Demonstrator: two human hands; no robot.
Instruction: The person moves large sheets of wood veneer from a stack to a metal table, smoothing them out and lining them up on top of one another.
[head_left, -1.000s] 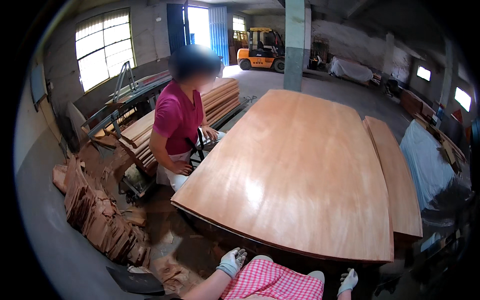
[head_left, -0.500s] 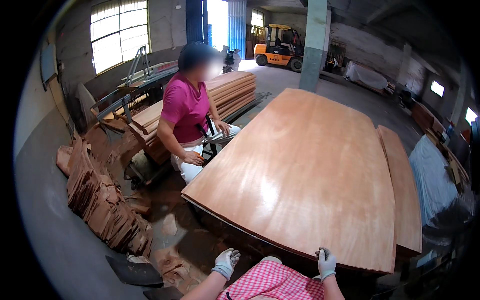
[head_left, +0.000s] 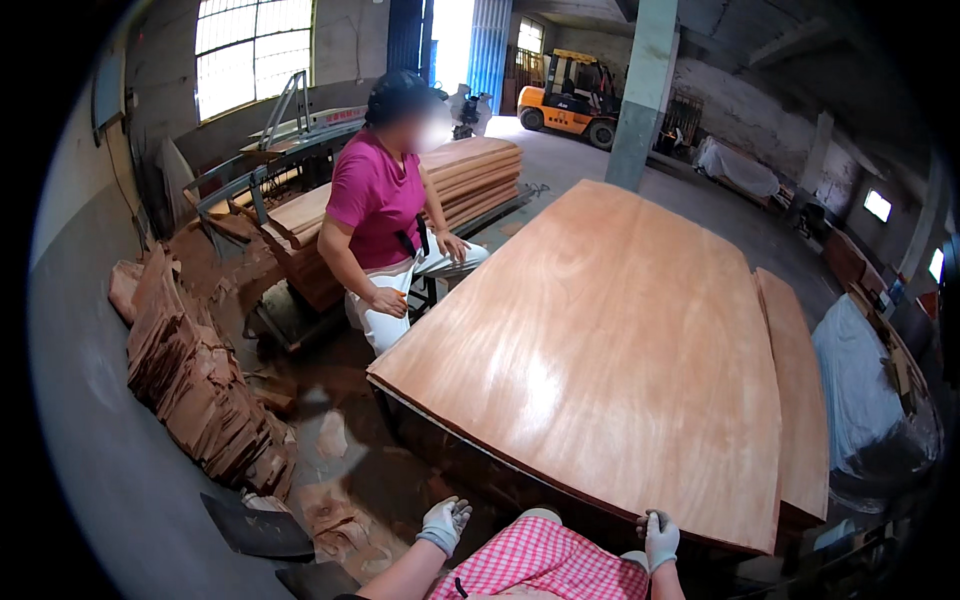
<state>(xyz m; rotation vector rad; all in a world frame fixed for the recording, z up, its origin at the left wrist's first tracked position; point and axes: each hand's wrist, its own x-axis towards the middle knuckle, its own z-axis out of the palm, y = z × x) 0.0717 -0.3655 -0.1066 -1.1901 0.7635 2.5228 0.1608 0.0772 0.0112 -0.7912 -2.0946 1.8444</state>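
Observation:
A large, smooth reddish-brown wood sheet lies flat on a raised support in front of me. My left hand, in a pale glove, is off the sheet's near edge, its fingers loosely bent and apart with nothing in them. Also gloved, my right hand is at the near edge, right of my checked apron. Its fingers are curled in; whether they pinch the sheet's edge is hidden. Across the left side sits a co-worker in a magenta top, one hand on the lap and the other near the sheet.
A second wood sheet lies along the right side. Broken veneer scraps are heaped at left by the wall. Behind the co-worker is a stack of boards. A pillar and an orange forklift stand farther back.
The view has shifted slightly, so things sit a little differently in the picture. My hands keep nearly the same pose, and the large sheet lies as before.

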